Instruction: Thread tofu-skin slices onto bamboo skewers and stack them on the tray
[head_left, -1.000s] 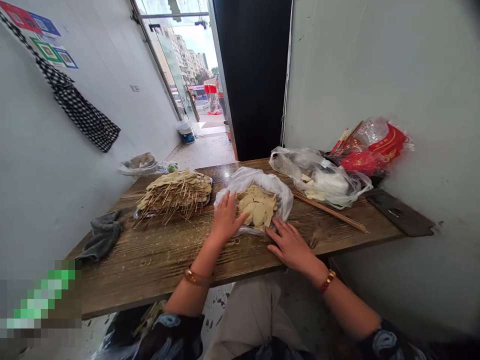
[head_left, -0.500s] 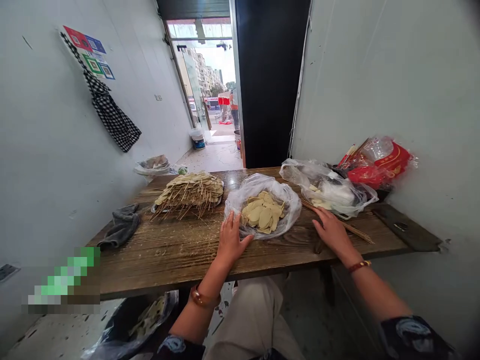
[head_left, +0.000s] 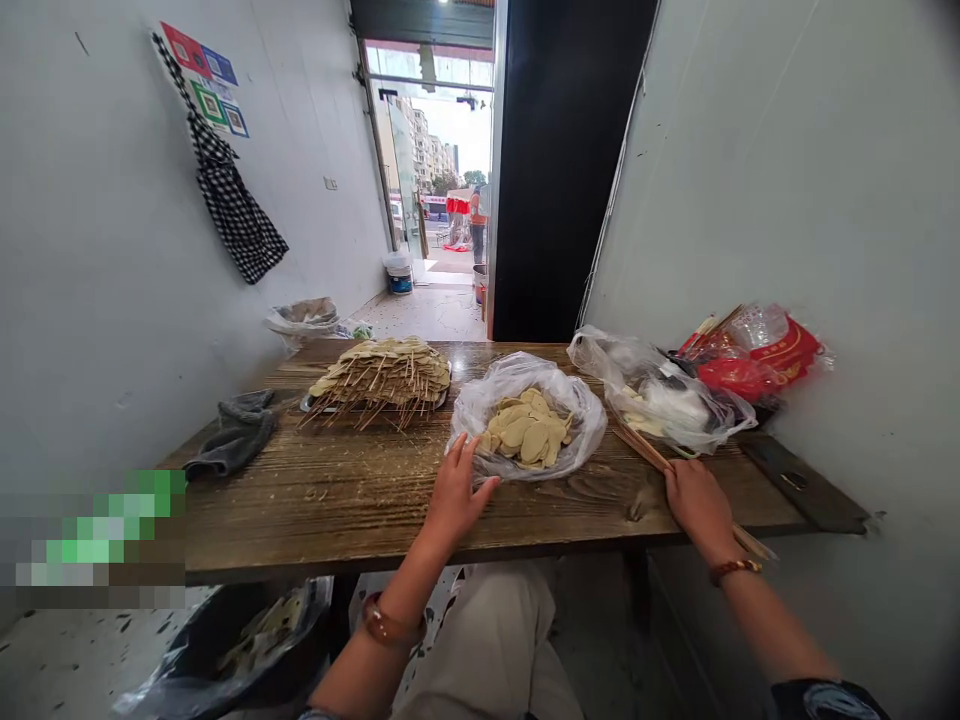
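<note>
My left hand (head_left: 459, 500) rests with fingers spread at the near left edge of a clear plastic bag (head_left: 589, 435). Inside that rolled-open bag lies a heap of pale yellow flat slices (head_left: 529, 430). My right hand (head_left: 699, 502) is closed around a bundle of thin wooden skewers (head_left: 639, 446), whose ends stick out on both sides of it. On the left of the table, many skewered slices (head_left: 386, 372) are piled on a tray, their sticks pointing toward me.
The wooden table (head_left: 337, 510) also carries a grey cloth (head_left: 236, 430), another plastic bag (head_left: 686, 405) and red packaging (head_left: 784, 350). A dark flat board (head_left: 806, 485) lies at the right end. Under the table stands a lined black bin (head_left: 255, 650).
My right hand has closed on the skewers and drawn them slightly right and toward me. My left hand stays by the bag. The view has shifted a little.
</note>
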